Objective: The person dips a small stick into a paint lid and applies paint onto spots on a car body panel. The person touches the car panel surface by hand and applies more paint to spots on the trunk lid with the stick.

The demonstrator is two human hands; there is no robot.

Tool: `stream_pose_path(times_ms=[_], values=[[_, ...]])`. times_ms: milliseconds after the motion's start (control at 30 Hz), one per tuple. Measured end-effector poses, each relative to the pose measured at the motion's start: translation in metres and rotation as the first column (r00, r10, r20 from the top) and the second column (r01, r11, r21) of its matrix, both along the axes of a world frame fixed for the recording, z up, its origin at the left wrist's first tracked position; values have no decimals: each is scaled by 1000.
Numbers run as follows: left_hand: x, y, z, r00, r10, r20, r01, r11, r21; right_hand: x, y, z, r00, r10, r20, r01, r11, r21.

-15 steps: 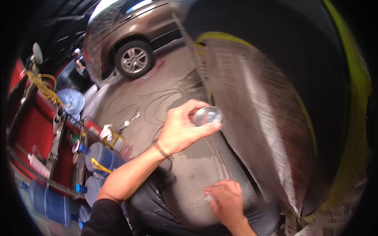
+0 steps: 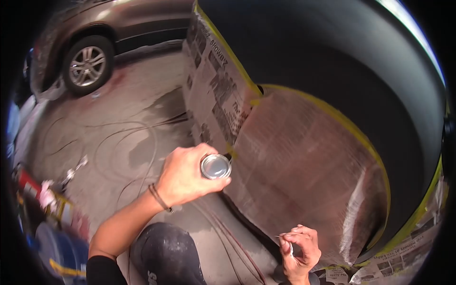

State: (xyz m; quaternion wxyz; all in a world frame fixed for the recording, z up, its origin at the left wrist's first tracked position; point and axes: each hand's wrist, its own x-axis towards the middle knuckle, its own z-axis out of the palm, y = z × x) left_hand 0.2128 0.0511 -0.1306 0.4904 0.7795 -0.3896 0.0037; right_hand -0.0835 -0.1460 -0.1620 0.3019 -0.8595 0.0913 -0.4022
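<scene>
My left hand is wrapped around a small round metal can, seen from above near the middle of the view. The inside or top of the can looks grey. Lower right, my right hand pinches a small, thin, light-coloured item, too small to name. Just beyond both hands is a wheel opening covered with brownish masking paper, edged with yellow tape. A dark grey curved panel arches over it.
A brown car with a silver wheel stands at the upper left. Hoses loop over the concrete floor. A blue water bottle and a red container sit lower left. Newspaper hangs beside the panel.
The view has swung right, towards the masked panel. My right hand has risen from low over the floor to in front of the masking paper. My left hand still holds the can.
</scene>
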Motion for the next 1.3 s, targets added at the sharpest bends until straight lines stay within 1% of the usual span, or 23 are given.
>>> stream_pose_path(times_ms=[33, 200, 333, 400, 433, 533, 567, 667, 900, 933, 1000, 1100, 1167, 1200, 1233, 1267, 1300], values=[[23, 1, -7, 999, -25, 24, 25, 999, -30, 24, 5, 3, 1000, -9, 15, 10, 999, -32], [108, 8, -45, 971, -130, 201, 140, 990, -34, 106, 43, -7, 998, -68, 5, 68, 994, -83], [150, 9, -67, 951, -245, 190, 257, 965, -45, 149, 70, -29, 989, -106, -102, 101, 993, -57], [168, 9, -78, 940, -288, 180, 302, 952, -53, 169, 82, -25, 971, -109, -211, 102, 994, -47], [175, 11, -82, 935, -314, 163, 326, 944, -53, 178, 89, -22, 966, -104, -237, 90, 994, -67], [192, 14, -85, 919, -360, 161, 373, 926, -55, 200, 107, -15, 963, -109, -249, 105, 994, -26], [199, 17, -80, 914, -371, 165, 382, 923, -45, 205, 110, -13, 967, -103, -234, 98, 995, -32], [213, 23, -73, 900, -399, 174, 410, 912, -32, 215, 122, 0, 949, -154, -275, 142, 988, -64], [217, 6, -66, 851, -482, 210, 509, 855, -99, 220, 136, 24, 917, -280, -285, 250, 958, -137], [216, 3, -65, 843, -493, 213, 522, 846, -106, 219, 138, 31, 902, -298, -313, 263, 953, -147], [208, -3, -59, 836, -518, 182, 540, 836, -102, 214, 138, 35, 895, -321, -309, 287, 946, -152], [189, -14, -57, 817, -565, 111, 574, 815, -77, 206, 131, 44, 874, -338, -349, 297, 940, -166], [173, -25, -57, 838, -533, 115, 542, 837, -75, 198, 121, 49, 898, -291, -329, 240, 953, -187], [163, -33, -56, 838, -532, 118, 542, 838, -67, 194, 116, 52, 905, -282, -318, 229, 954, -192], [156, -38, -51, 829, -550, 96, 556, 830, -50, 194, 110, 58, 926, -231, -298, 181, 966, -186], [148, -45, -55, 844, -517, 142, 529, 846, -65, 196, 101, 60, 944, -185, -274, 137, 973, -183], [138, -49, -58, 857, -507, 89, 513, 856, -64, 199, 95, 57, 967, -141, -213, 100, 976, -193]])
